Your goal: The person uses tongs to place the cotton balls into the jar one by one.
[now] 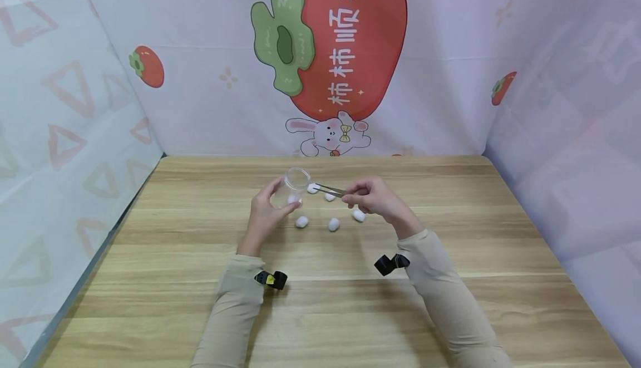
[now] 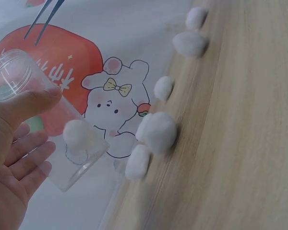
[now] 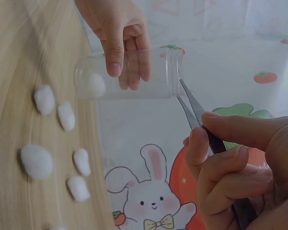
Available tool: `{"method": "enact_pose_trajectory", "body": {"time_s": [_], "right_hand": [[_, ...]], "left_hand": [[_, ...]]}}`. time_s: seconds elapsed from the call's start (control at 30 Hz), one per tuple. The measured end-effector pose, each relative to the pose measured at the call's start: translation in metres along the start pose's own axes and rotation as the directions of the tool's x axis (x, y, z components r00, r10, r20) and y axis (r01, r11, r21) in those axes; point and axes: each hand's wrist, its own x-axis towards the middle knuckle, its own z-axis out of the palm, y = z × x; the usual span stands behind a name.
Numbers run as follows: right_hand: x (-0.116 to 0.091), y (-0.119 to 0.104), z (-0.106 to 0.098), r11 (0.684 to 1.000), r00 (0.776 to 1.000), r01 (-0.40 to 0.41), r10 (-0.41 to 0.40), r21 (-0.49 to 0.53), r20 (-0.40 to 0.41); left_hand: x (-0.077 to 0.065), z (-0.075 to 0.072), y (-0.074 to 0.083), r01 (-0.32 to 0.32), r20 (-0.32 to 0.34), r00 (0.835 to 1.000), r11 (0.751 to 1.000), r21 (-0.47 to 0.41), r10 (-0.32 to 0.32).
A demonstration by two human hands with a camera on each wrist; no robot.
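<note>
My left hand grips a clear, open-mouthed jar with the thumb on one side and the fingers on the other. The jar is tilted, and a white cotton ball lies inside near its bottom. In my right hand is a pair of metal tweezers, pinched between thumb and fingers. Their tips stand apart beside the jar's mouth, with nothing visible between them. Several more cotton balls lie loose on the table below, among them one ball near the left hand and another under the right hand.
A wood-grain table spreads beneath both arms. Behind it hangs a white backdrop printed with persimmons and a rabbit, and patterned sheets close in both sides. Black wrist cameras are strapped over the sleeves.
</note>
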Motion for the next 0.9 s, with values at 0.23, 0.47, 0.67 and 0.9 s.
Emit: {"method": "enact_pose_trajectory", "body": {"time_s": [0.23,0.47,0.67,0.9], "right_hand": [[0.001,0.004,0.0,0.999,0.999,-0.035,0.035,0.02,-0.007],[0.001,0.01,0.002,0.998,0.999,-0.035,0.036,0.061,-0.002],[0.0,0.016,0.004,0.995,0.999,-0.039,0.041,0.091,-0.018],[0.002,0.025,0.005,0.989,0.996,-0.082,0.087,0.127,-0.034]], "left_hand": [[0.0,0.001,0.0,-0.021,-0.003,1.0,1.0,0.005,0.021],[0.0,-0.001,0.002,0.024,0.014,1.0,1.0,0.006,-0.024],[0.001,-0.003,-0.002,0.032,0.01,0.999,0.999,0.003,-0.032],[0.001,-0.004,-0.002,0.025,0.004,1.0,1.0,-0.003,-0.025]]}}
